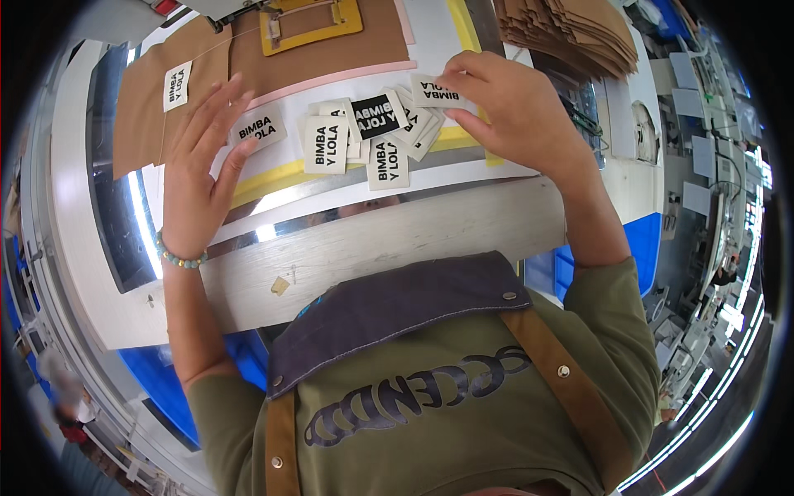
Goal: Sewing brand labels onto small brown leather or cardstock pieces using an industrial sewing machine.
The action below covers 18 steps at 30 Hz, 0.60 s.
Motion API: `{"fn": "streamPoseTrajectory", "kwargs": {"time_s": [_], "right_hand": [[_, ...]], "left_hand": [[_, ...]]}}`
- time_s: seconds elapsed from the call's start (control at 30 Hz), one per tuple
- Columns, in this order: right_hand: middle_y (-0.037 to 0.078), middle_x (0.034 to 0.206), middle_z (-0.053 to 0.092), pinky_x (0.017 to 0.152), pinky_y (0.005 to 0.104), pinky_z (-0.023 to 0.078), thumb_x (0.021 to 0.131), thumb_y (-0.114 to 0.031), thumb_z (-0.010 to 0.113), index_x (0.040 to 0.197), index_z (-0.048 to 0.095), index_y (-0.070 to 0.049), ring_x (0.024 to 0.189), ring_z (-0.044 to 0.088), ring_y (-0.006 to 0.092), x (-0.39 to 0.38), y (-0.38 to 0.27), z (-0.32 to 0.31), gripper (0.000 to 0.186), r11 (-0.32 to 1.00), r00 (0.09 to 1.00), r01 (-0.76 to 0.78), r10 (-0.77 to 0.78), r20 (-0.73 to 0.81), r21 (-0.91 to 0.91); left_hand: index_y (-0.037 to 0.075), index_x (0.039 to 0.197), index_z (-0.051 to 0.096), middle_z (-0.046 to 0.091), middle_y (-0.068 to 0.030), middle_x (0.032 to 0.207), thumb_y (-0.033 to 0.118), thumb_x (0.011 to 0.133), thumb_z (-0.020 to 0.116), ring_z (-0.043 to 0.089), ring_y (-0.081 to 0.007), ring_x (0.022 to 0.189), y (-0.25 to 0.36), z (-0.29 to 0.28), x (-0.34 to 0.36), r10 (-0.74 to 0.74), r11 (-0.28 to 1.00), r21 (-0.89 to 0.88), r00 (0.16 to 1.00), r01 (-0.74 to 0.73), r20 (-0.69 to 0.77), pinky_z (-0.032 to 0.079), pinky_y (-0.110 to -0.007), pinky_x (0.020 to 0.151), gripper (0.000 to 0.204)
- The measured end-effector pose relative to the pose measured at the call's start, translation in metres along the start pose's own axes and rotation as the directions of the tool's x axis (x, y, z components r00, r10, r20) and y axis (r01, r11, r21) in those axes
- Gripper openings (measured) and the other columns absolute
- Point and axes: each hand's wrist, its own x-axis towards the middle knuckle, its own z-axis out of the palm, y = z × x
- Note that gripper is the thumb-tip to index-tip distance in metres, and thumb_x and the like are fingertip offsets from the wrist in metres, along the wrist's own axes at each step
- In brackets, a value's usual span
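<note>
My right hand reaches in from the right, its thumb and forefinger closed at the edge of a white fabric label with black lettering. Below and left of it lies a loose pile of similar white labels, with one black label on top. My left hand, wearing a beaded bracelet, has its fingers stretched and apart. Its thumb tip overlaps the corner of another white label. Brown fabric lies beyond that hand, bearing one more white label.
A yellow frame sits on brown fabric beneath machine parts at the far edge. Brown cut pieces are stacked at the far right. Pink strips and yellow tape border the white board. Blue bins show below the pale table edge.
</note>
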Motion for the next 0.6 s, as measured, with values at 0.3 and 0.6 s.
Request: {"fn": "streamPoseTrajectory", "kwargs": {"time_s": [0.3,0.6], "right_hand": [[0.002,0.100,0.073,0.066,0.0347,0.058,0.082,-0.008,0.077,0.102,0.077,-0.007,0.081,0.072,0.0242,0.044,-0.014,-0.004,0.020,0.969,0.843,0.204,-0.247,-0.478,-0.141],[0.001,0.093,0.068,0.063,0.0366,0.056,0.089,-0.013,0.078,0.097,0.073,-0.009,0.077,0.069,0.0224,0.062,-0.043,0.003,0.011,0.920,0.925,0.337,-0.285,-0.249,0.199]], "left_hand": [[-0.003,0.137,0.069,0.076,-0.0131,0.132,0.018,0.110,0.064,0.069,-0.0172,0.117,0.071,0.009,0.029,-0.302,0.350,-0.871,0.921,0.346,0.245,0.055,-0.034,0.103,0.035],[-0.007,0.134,0.069,0.077,-0.0100,0.114,0.013,0.113,0.055,0.072,-0.0125,0.100,0.068,0.025,0.034,-0.378,0.148,-0.883,0.850,0.446,0.366,0.059,-0.028,0.095,0.032]]}}
